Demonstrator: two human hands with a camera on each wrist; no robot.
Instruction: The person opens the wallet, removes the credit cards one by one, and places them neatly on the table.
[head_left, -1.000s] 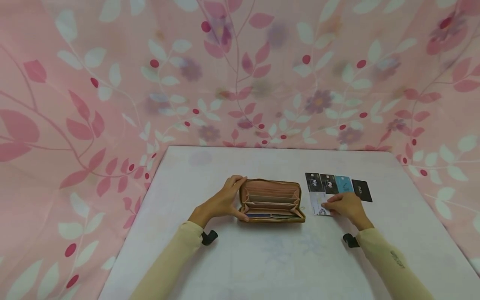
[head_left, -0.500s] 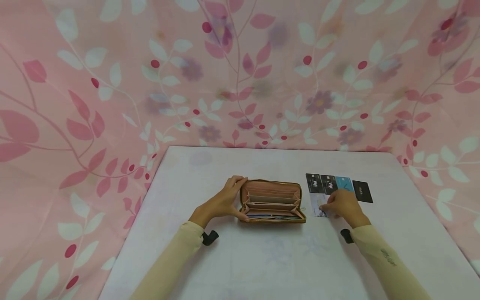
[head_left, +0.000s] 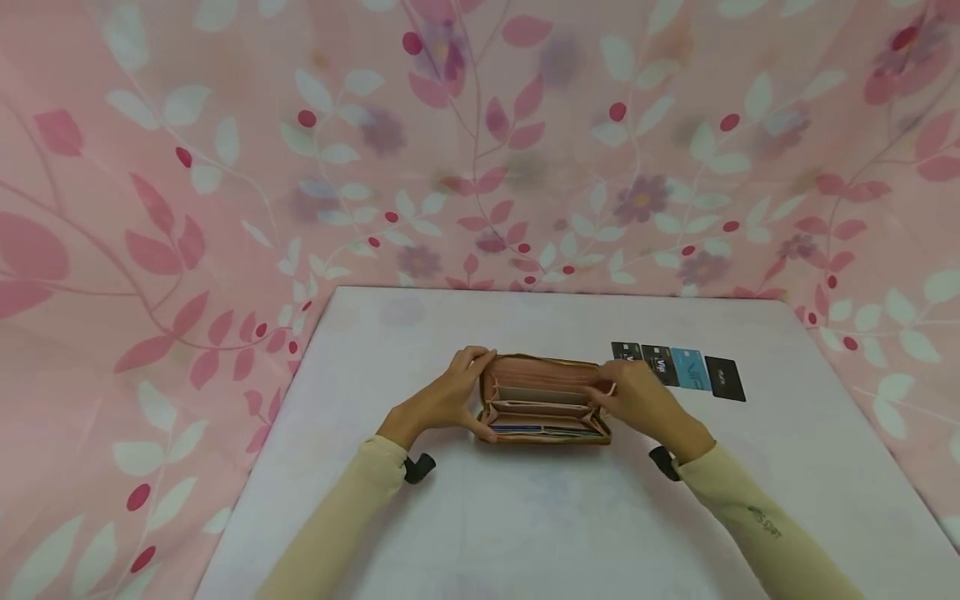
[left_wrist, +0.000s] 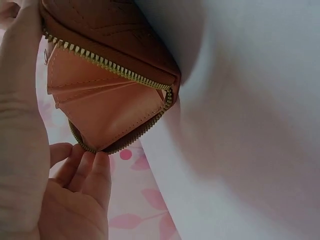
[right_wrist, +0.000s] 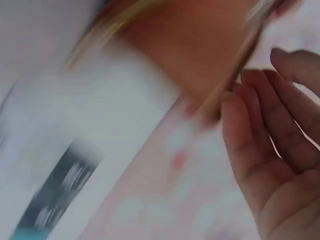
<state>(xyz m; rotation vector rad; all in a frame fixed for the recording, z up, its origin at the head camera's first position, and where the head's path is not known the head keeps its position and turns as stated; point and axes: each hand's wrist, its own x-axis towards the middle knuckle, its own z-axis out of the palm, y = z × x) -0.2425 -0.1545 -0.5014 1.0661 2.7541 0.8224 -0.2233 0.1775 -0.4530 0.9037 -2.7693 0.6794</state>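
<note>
Wallet (head_left: pixel 542 398) (unzipped), left fingers (left_wrist: pixel 96 180) gripping one end, right fingers (right_wrist: pixel 239 130) opposite.

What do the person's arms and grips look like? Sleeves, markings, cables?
Left sleeve: long, pale cream-yellow, plain where visible. Right sleeve: same colour, with a small dark marking, illegible here. Left wrist piece and right wrist piece: small, black. Left grip and right grip: bare, no gloves. No cables visible.

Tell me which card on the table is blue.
The third card from the left in the row of four; the other three cards are black.
</note>
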